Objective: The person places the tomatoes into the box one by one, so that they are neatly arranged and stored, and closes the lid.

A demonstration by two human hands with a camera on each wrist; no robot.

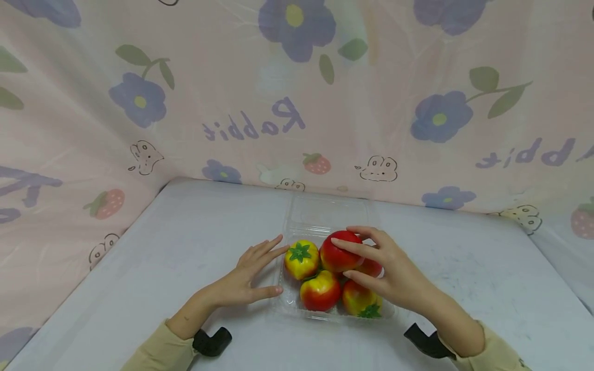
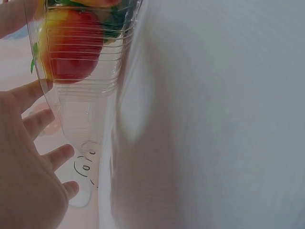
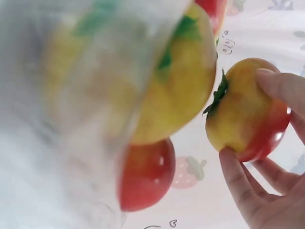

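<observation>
Persimmon (image 1: 339,259), fake I'd guess, is pinched in the right hand (image 1: 400,273) above the clamshell (image 1: 290,297); left hand (image 1: 243,278), fingers spread, just left of it. Probably light, stiff, slick: grab round the middle.

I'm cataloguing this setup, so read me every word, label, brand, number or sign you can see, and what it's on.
"Rabbit", mirror-reversed, on the middle of the backdrop cloth.
"bbit", mirror-reversed, on the cloth at the right; its beginning is cut off by the picture's edge.
Purple letters on the cloth at far left: too cut off to read.
No lettering can be made out on the fruits or the clear box.
</observation>
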